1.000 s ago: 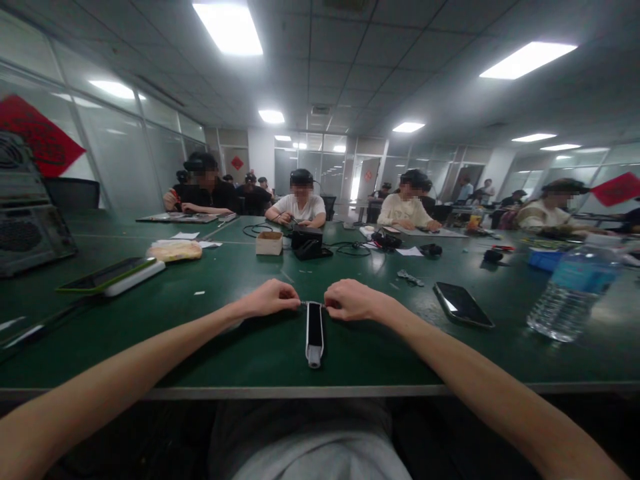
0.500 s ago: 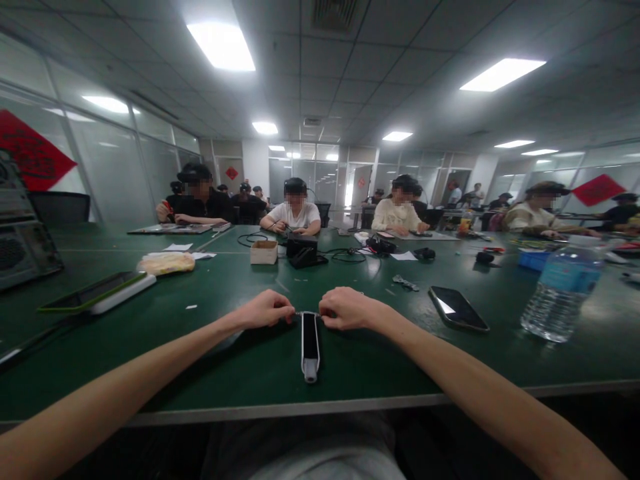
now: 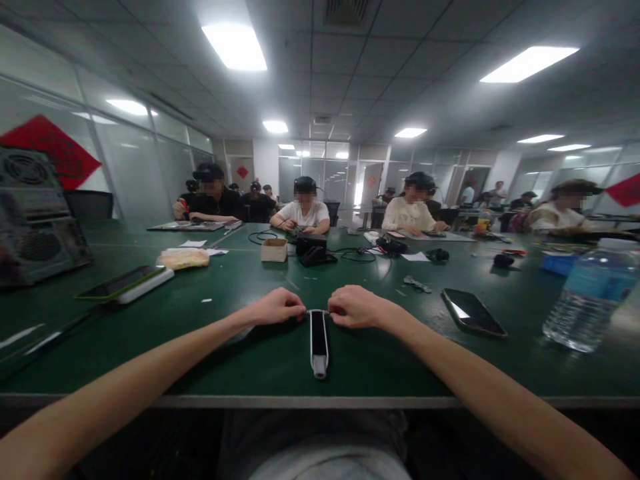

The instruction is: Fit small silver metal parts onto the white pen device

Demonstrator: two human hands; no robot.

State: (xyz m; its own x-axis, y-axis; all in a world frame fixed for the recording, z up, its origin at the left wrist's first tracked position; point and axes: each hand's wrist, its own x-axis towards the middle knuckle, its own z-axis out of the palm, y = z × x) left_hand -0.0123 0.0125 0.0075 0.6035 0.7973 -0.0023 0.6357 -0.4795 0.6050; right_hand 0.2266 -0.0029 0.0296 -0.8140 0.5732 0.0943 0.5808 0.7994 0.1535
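Observation:
On the green table lies a slim device with white sides and a dark panel, its narrower pale end towards me. My left hand is closed at the left of the device's far end, thumb and fingers pinched together. On the other side, my right hand is curled closed with its fingertips by the far right corner. A short, thin, metallic-looking piece shows between the fingertips and the device's far end. The fingers hide most of this piece, so I cannot make out what it is.
A dark phone and a water bottle stand to the right. Left are a green-edged device, a wrapped package and a computer case. Beyond my hands sit a small box and a black object. Several people work opposite.
The view has turned a little to the left, so everything appears shifted right. Both hands keep their closed hold at the far end of the device, with little visible movement.

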